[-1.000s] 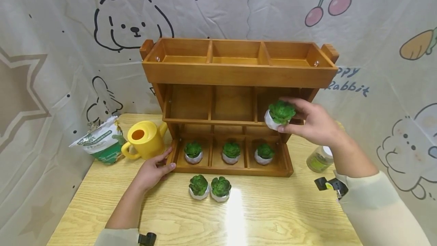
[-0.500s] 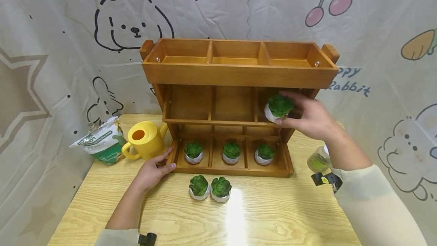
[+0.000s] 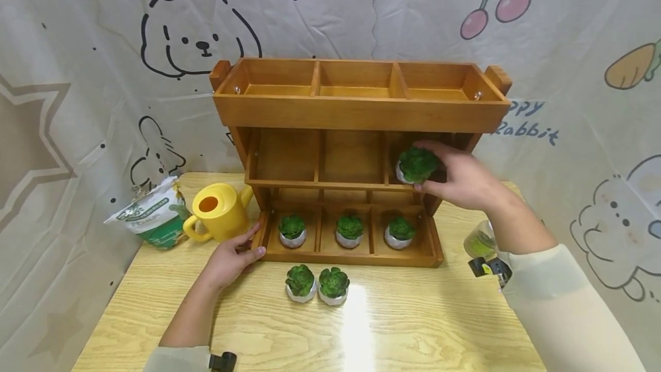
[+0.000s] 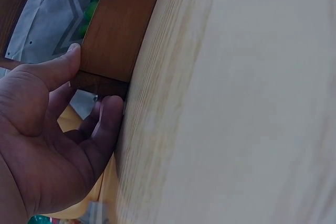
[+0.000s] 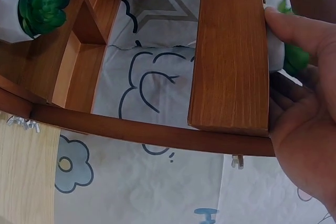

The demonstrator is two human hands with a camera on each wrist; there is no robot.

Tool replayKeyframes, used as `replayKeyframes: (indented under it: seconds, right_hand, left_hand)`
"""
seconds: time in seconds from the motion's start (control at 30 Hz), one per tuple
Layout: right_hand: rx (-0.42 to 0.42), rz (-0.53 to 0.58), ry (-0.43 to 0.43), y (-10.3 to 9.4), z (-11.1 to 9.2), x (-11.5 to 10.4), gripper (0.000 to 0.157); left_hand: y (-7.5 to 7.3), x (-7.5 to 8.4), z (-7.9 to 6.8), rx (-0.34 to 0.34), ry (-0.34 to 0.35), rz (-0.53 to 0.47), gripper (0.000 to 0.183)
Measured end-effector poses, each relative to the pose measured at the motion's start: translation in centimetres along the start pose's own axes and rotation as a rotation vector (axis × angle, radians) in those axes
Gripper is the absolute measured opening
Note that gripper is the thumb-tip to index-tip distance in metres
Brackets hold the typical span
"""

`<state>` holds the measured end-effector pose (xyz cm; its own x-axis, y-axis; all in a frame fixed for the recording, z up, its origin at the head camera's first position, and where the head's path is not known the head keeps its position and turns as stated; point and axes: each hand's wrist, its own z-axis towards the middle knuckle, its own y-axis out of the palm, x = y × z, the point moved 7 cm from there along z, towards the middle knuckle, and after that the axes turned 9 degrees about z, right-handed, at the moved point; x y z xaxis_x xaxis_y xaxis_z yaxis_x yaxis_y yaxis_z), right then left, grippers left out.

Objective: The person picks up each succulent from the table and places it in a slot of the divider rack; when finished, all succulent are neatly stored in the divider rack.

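Note:
My right hand [image 3: 462, 177] holds a small potted succulent [image 3: 417, 164], green with a white faceted pot, in the right compartment of the middle tier of a wooden three-tier shelf [image 3: 361, 115]. In the right wrist view the front board [image 5: 231, 51] hides part of this pot, and the thumb lies along the pot's side. My left hand [image 3: 229, 260] grips the left end of the bottom tier, thumb on one face of the wooden corner [image 4: 100, 82] and fingers at the other. Three similar succulents [image 3: 350, 231] stand in the bottom tier, one per compartment.
Two more potted succulents [image 3: 301, 283] stand side by side on the table [image 3: 413, 320] before the shelf. To the left are a yellow watering can [image 3: 222, 211] and a green-and-white bag [image 3: 157, 214]. A jar [image 3: 480, 240] stands at right, partly behind my forearm.
My right hand has moved the succulent slightly left and back, from in front of the middle tier's edge into its right compartment. The left hand stays in place.

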<state>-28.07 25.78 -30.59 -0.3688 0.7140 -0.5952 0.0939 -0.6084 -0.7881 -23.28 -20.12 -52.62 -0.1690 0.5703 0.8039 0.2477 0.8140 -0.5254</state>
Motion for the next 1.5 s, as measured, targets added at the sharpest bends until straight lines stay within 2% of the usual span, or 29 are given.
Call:
replayKeyframes:
  seconds: [0.2, 0.43, 0.63, 0.9, 1.13, 1.5]
  right_hand:
    - [-0.021, 0.016, 0.008, 0.3, 0.0, 0.1, 0.07]
    - [-0.01, 0.012, -0.01, 0.3, -0.3, 0.1, 0.073]
    - [0.024, 0.03, -0.032, 0.2, -0.7, -0.1, 0.076]
    - [0.104, 0.118, -0.105, -0.3, -1.3, -0.9, 0.074]
    - [0.151, 0.084, -0.15, -0.7, -1.7, -1.9, 0.071]
    - [0.186, 0.104, -0.217, -0.8, -2.4, -2.9, 0.07]
  left_hand:
    - [0.0, -0.1, 0.1, -0.002, -0.003, -0.008, 0.072]
    - [0.1, 0.2, 0.1, -0.007, 0.004, -0.005, 0.072]
    - [0.0, 0.3, 0.1, -0.005, 0.013, 0.004, 0.072]
    - [0.0, 0.3, 0.1, -0.004, 0.023, 0.006, 0.072]
    - [-0.1, 0.2, -0.1, 0.001, 0.021, 0.002, 0.072]
    - [-0.1, 0.2, -0.1, 0.001, 0.022, 0.001, 0.073]
